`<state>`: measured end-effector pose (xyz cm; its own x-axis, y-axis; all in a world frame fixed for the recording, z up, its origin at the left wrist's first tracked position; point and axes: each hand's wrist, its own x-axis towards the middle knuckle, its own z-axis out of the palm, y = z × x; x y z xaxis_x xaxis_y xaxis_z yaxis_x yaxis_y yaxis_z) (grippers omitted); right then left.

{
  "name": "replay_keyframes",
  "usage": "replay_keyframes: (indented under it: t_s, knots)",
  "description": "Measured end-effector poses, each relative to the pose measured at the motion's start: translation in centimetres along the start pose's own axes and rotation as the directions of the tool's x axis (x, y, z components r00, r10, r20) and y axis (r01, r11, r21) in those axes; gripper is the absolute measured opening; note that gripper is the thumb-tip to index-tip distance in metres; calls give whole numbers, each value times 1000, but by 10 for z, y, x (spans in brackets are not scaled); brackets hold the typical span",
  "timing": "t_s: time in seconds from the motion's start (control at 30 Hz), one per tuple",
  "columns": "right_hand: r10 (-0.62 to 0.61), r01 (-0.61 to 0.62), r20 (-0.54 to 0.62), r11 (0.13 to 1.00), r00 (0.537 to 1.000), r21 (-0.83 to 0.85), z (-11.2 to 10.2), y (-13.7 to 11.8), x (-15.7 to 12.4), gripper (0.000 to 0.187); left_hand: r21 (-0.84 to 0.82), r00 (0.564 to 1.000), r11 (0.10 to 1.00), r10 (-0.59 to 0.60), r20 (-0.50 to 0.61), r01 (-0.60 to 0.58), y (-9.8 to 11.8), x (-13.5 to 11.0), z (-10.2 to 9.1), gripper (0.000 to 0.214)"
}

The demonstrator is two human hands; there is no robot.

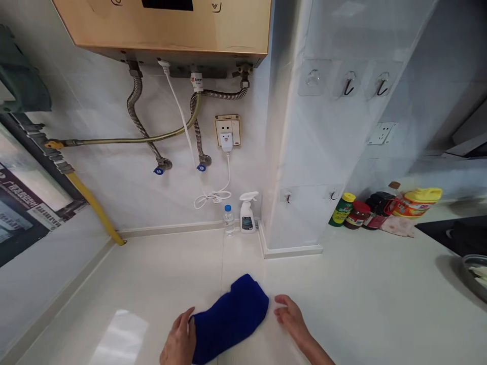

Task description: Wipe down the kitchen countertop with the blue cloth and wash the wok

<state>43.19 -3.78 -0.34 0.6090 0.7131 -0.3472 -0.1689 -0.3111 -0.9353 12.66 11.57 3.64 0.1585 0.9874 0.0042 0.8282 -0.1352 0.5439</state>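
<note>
A dark blue folded cloth point(232, 318) lies at a slant on the white counter in front of me. My left hand point(179, 340) is at the cloth's left edge, thumb beside the fabric and fingers extended, apparently touching it. Its lower part runs out of the picture. To the right of the cloth, my right hand point(289, 317) hovers just off its edge, fingers loosely curved and apart, with nothing in them.
Against the back wall stand a small water bottle point(229, 221) and a white spray bottle point(247, 213). A tiled pillar point(304, 152) juts out beside them. Seasoning bottles point(355, 215) and a pan point(472, 279) are on the right. Above hangs a gold water heater point(167, 30) with hoses.
</note>
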Motion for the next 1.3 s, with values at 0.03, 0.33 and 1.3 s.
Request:
replay_keyframes:
  t_s: [0.03, 0.33, 1.3]
  knots:
    - [-11, 10, -13, 999, 1000, -33, -3, 9, -1, 40, 25, 996, 999, 40, -77, -38, -2, -1, 6, 36]
    - [-594, 626, 243, 612, 767, -483, 51, 28, -1, 62, -130, 736, 728, 677, -19, -673, 68, 7, 87, 30]
    - [-583, 775, 511, 489, 632, -400, 54, 39, -23, 50, 329, 806, 776, 588, -67, -538, 21, -54, 116, 78]
